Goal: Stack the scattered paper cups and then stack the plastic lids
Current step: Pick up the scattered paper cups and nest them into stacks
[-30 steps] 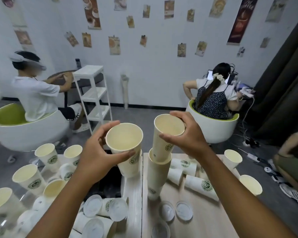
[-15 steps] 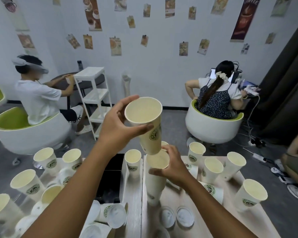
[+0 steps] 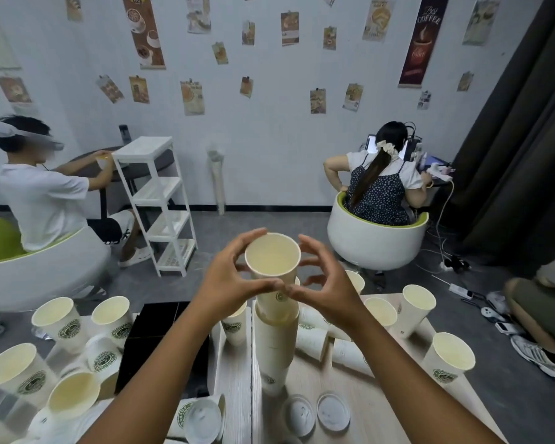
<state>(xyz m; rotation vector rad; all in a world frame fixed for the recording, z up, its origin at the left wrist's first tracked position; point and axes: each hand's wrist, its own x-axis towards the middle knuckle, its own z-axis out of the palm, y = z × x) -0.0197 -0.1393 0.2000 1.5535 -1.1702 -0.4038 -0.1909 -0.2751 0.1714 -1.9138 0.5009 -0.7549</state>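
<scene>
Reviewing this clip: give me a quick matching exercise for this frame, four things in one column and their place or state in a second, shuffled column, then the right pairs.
Things:
1. top cup
2. cup stack
3. two loose lids
4. white shelf rack

Places or states:
A. standing on the floor by the wall
B. lying flat on the wooden table, near the stack's base
C. between the left hand and right hand, at the stack's top
D. upright on the table, under the hands

Pairs: 1-C, 2-D, 3-B, 4-A
</scene>
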